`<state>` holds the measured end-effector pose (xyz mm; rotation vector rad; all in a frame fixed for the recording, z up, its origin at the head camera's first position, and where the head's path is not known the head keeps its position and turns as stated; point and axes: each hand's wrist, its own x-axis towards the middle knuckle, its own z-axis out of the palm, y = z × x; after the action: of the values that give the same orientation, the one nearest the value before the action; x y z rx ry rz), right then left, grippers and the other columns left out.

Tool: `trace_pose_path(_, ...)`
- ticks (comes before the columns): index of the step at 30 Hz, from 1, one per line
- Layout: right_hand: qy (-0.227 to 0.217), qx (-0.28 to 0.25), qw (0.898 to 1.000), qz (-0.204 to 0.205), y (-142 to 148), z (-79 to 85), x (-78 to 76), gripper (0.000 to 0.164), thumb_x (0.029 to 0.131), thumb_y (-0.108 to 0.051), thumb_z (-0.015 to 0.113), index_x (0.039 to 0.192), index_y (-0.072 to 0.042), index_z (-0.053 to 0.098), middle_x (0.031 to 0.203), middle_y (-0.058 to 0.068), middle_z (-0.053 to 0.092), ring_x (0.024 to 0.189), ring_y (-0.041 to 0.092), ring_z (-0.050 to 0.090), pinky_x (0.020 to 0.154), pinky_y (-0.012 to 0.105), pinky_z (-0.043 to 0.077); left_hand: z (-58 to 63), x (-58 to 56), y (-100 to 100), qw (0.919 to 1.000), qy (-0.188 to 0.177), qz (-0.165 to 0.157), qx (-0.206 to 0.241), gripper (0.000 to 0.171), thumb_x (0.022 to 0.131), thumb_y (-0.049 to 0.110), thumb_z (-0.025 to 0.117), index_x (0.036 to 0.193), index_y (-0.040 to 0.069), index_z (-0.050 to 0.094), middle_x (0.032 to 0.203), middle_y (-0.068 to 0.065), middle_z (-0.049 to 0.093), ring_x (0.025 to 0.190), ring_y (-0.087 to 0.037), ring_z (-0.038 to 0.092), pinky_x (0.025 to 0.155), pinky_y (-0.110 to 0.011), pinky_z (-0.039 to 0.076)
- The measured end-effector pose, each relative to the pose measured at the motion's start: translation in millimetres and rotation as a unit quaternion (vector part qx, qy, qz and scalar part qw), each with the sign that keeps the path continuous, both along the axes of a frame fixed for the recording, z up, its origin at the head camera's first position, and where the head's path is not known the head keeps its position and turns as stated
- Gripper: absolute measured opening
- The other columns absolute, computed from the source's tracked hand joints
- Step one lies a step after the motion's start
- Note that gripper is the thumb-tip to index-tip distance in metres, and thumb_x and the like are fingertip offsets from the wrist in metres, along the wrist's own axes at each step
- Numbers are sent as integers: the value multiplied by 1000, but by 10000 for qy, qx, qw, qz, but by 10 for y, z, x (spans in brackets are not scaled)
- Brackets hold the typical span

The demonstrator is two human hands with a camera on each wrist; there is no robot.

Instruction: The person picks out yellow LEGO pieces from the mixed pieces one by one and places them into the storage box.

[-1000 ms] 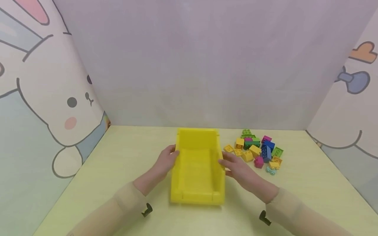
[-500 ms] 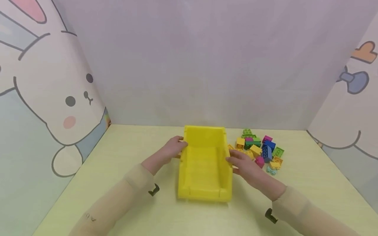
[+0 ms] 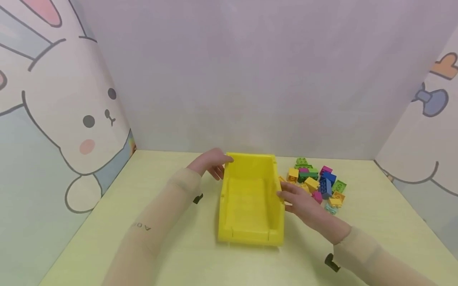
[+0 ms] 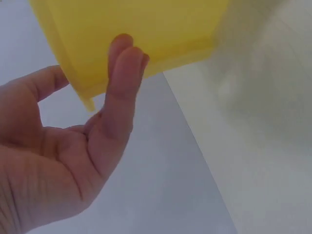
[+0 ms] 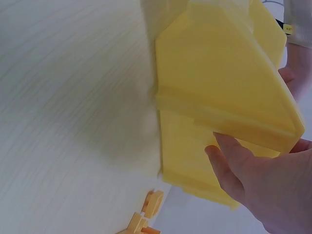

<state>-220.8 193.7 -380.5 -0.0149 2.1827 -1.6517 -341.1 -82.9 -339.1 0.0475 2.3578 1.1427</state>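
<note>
A yellow plastic storage bin [image 3: 247, 204], with a lower front lip, stands at the middle of the table, its inside bare. My left hand [image 3: 212, 161] is at its far left corner, thumb over the rim and fingers along the outside. In the left wrist view, those fingers [image 4: 122, 92] lie against the outer face of the bin wall. On the opposite side, my right hand [image 3: 304, 204] holds the right rim, thumb on top and fingers [image 5: 224, 163] beneath it on the outer wall. Whether the bin's base fully touches the table is hard to tell.
Several toy building blocks lie in a loose pile right of the bin, among them a blue block [image 3: 325, 187], a magenta block [image 3: 317, 197] and a dark green block [image 3: 308, 175]. A pale wall [image 3: 250, 79] closes off the table's back edge.
The bin has shifted a little to the right, partly covering the nearest yellow blocks. My left hand has slid along the left rim to the far corner; the right hand keeps its hold.
</note>
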Motion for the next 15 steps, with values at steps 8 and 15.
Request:
trace_pose_path(8,26,-56,9999,139,36,18,-39,69,96,-33,53,149,-4,21,152,14,25,132,35,37,104,49,35,-88,-132,86,9889,1091,-128,-1005,40,94,27,52,58,10,46,52,-6,53,41,-16,47,47,-29,48)
trace_pose_path(15,213,125,9978,616,126,25,-107,67,96,-37,52,147,-2,25,150,15,29,130,34,41,101,44,41,-274,-233,117,9772,1589,-72,-1406,38,91,26,51,57,10,47,51,-4,49,40,-16,37,42,-27,35)
